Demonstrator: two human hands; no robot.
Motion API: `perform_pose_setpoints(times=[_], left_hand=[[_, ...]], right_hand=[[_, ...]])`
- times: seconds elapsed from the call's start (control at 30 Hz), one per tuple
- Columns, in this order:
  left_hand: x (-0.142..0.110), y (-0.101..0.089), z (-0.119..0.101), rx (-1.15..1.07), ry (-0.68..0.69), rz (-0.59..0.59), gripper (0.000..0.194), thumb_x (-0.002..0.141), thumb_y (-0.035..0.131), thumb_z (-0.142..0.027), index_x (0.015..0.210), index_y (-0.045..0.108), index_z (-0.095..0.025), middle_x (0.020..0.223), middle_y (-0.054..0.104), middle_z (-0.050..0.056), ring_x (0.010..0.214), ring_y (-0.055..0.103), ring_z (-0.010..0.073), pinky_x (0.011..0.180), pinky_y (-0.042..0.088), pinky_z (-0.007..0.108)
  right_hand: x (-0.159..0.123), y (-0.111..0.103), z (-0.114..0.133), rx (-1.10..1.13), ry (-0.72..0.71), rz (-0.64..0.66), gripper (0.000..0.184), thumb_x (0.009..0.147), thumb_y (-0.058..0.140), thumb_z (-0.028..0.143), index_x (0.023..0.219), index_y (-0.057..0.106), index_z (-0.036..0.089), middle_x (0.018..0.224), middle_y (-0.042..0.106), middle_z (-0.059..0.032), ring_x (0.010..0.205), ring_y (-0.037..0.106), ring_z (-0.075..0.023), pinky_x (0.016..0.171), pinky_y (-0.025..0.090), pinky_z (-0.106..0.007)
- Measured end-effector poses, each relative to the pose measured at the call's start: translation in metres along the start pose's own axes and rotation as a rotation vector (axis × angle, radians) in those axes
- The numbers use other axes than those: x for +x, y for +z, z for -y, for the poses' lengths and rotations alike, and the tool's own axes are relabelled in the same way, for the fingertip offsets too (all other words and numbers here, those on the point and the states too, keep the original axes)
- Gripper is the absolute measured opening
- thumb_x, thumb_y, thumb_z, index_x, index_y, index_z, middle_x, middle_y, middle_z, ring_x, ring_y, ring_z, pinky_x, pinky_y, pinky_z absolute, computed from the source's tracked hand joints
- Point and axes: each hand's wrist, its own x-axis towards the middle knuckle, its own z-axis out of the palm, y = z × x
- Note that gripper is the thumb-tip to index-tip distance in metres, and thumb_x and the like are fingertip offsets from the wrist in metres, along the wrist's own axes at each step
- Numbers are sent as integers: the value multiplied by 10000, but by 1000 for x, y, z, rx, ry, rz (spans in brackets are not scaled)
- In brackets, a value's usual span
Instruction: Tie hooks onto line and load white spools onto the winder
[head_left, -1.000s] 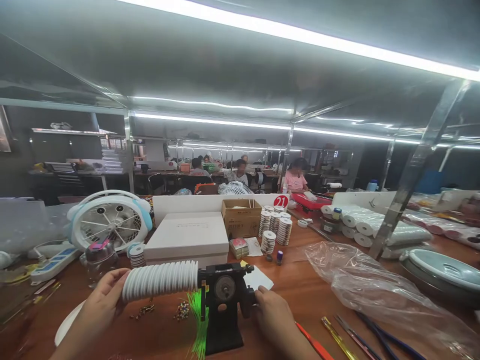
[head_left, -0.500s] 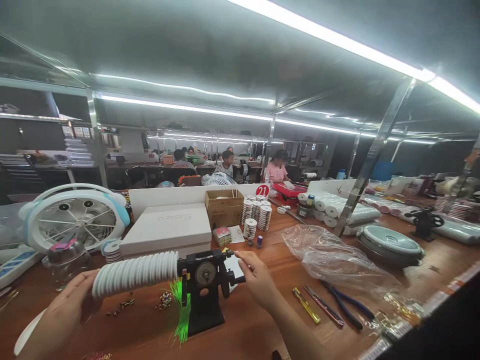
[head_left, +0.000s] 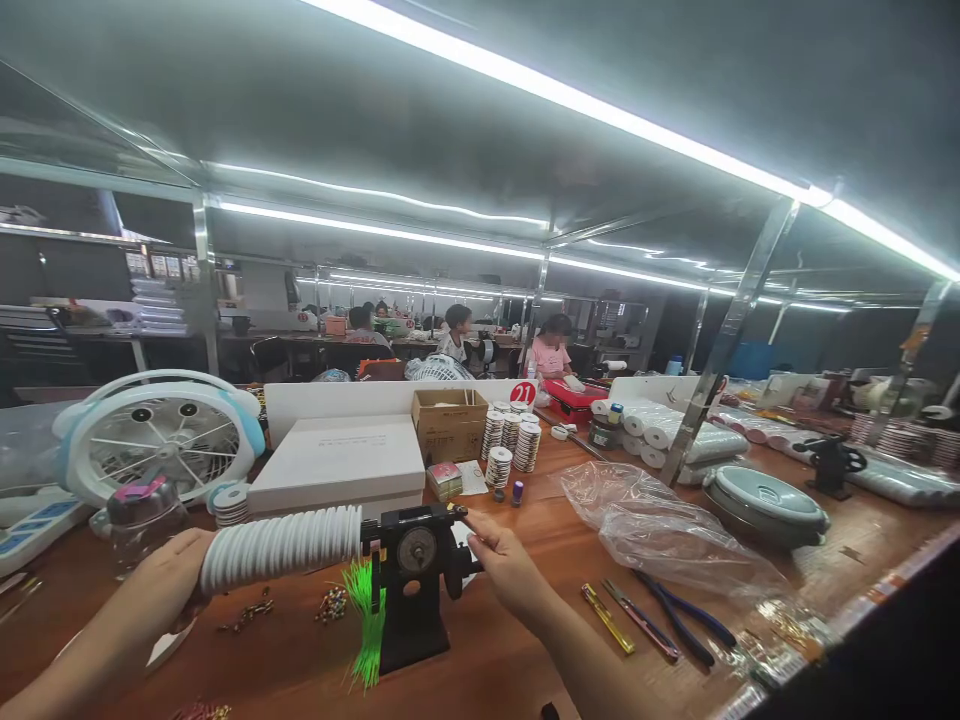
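A white ribbed roll [head_left: 285, 548] sits sideways on the shaft of a black hand-cranked winding machine [head_left: 412, 625] with a round dial. My left hand [head_left: 166, 582] is closed about the roll's left end, its fingertips partly hidden behind it. At the machine's right side, my right hand [head_left: 514, 572] grips the crank handle [head_left: 472, 568], thumb on top. Bright green strands [head_left: 367, 635] lie against the left of the machine's base. Small mixed-colour beads [head_left: 331, 604] and little metallic pieces [head_left: 251, 612] are scattered on the wooden table below the roll.
Behind the machine stand a white box [head_left: 337, 460], a cardboard box [head_left: 448, 425] and stacked spools [head_left: 527, 445]. A fan [head_left: 161, 440] and a jar [head_left: 146, 515] are left. Rightward lie a yellow cutter [head_left: 607, 618], pliers [head_left: 686, 620], clear plastic [head_left: 645, 520] and a lidded bowl [head_left: 765, 500]. People sit beyond.
The view has shifted slightly. Both hands stay at the roll's left end and the crank; the crank handle appears slightly changed in position.
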Motion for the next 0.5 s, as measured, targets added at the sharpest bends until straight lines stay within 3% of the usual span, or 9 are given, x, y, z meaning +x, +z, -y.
perform_pose_setpoints(times=[0.1,0.23,0.33,0.5], left_hand=[[1,-3,-4,-43,-85,24,195,580,527,-380,620,459,-201,361,343,-106,360,261,67,396,151,168],[0,-5,-4,-127,-118,40,196,563,601,-319,628,469,-191,378,350,-108,347,274,54,394,137,160],[1,-1,6,-217,-52,1,275,573,646,-355,740,505,-188,420,422,-92,357,313,68,380,167,168],[4,7,30,-358,166,-119,456,539,669,-466,888,485,-239,687,584,-47,606,531,141,534,421,227]], right_hand=[[-9,0,-14,-140,4,-3,404,881,418,426,1142,611,185,1200,584,-116,1146,488,-263,1001,337,-429],[-24,14,-26,-251,-47,78,475,938,274,437,806,650,178,869,650,-98,851,579,-230,804,444,-364],[-28,25,-34,-331,-60,24,522,952,197,441,776,607,170,839,627,-103,819,560,-225,778,435,-359],[-29,32,-47,-385,-66,-1,533,955,165,452,798,593,176,850,622,-96,828,550,-214,786,422,-348]])
